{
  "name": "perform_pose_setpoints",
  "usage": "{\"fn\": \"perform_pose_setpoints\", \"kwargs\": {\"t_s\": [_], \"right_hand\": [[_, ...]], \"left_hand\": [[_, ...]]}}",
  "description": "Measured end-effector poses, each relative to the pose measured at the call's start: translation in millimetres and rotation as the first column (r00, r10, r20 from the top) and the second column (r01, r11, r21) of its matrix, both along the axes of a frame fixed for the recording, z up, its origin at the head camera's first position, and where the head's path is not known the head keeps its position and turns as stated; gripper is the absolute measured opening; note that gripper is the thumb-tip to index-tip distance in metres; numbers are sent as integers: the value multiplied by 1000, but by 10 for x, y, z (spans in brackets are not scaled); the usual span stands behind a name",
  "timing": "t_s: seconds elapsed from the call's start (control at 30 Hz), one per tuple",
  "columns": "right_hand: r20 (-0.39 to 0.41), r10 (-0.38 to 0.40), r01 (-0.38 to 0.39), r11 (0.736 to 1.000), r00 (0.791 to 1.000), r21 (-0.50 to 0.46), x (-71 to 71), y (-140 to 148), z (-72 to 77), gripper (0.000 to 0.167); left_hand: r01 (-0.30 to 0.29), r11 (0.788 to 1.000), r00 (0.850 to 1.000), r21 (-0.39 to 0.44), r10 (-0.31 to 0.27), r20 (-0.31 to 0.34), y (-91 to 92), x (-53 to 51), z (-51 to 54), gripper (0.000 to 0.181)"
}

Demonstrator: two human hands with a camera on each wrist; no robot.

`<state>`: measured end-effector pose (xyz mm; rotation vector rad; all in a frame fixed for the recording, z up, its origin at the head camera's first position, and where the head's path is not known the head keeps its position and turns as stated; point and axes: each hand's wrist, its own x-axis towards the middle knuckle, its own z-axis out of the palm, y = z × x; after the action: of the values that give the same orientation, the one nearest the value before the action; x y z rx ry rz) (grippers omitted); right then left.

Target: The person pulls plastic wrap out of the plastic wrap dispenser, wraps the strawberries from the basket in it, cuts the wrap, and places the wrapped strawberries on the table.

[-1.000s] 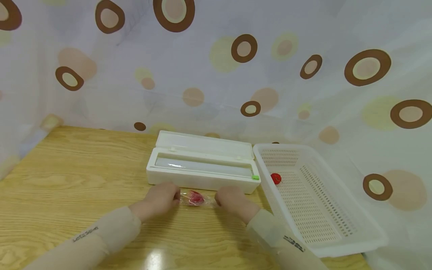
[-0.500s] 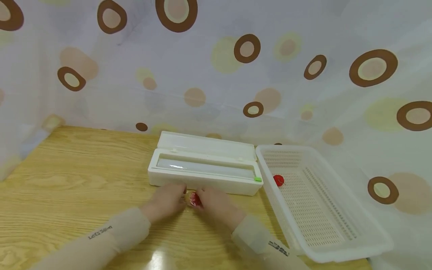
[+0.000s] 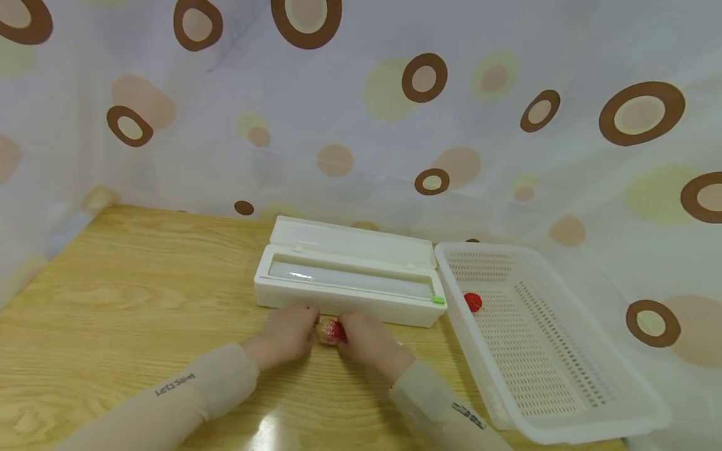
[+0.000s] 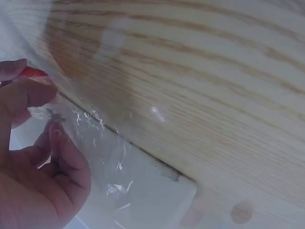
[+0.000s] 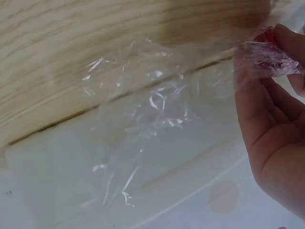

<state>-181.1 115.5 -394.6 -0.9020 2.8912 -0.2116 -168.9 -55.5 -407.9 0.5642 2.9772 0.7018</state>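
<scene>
Shifted leftward since a second ago, my right hand (image 3: 368,341) now pinches the small, rounded red object (image 3: 331,332) wrapped in clear, crinkled plastic film (image 5: 267,53), my left hand (image 3: 289,333) pinching the film's other end, just before the open white rectangular box (image 3: 350,303)

So the little wrapped thing (image 3: 331,332) is a pinky red, and the film (image 4: 116,157) on it is totally clear with shiny white glints. Box (image 3: 344,305) is plain white with a bright green tab (image 3: 438,300), and the basket's (image 3: 598,433) white too, with a vivid red bit (image 3: 472,302) inside. Table (image 3: 141,282) is honey-yellow woodgrain, sleeves (image 3: 225,379) are beige with dark lettering, and the pale backdrop (image 3: 316,94) has brown rings plus peach and yellowish blobs.
</scene>
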Motion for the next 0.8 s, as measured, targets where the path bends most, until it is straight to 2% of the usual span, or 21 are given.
{"fn": "perform_pose_setpoints", "kwargs": {"t_s": [0.13,0.3,0.37,0.43,0.5,0.6,0.67,0.73,0.8], "right_hand": [[44,-32,34,999,999,-39,7,52,85,19],[96,-60,72,989,994,-127,34,100,162,19],[102,-70,87,983,992,-164,43,109,184,19],[82,-75,89,978,994,-191,51,111,204,22],[46,-74,82,974,996,-213,64,106,223,25],[9,-78,78,963,997,-259,80,94,255,30],[1,-89,85,954,996,-287,90,87,274,32],[13,-107,106,944,994,-314,100,83,293,34],[31,-130,132,933,991,-333,114,80,311,35]], "left_hand": [[-19,1000,999,4,20,-34,5,-4,16,16],[-82,995,993,65,87,-76,26,-2,46,13],[-120,985,991,128,127,-51,35,-1,59,15],[-154,962,988,224,158,2,40,-1,73,18],[-191,922,982,338,180,65,44,-4,86,22],[-251,828,967,502,189,172,52,-6,114,23],[-294,762,953,577,185,242,61,-6,132,26],[-349,679,929,646,157,336,71,-7,146,29],[-403,584,899,705,107,425,80,-12,152,34]]}}
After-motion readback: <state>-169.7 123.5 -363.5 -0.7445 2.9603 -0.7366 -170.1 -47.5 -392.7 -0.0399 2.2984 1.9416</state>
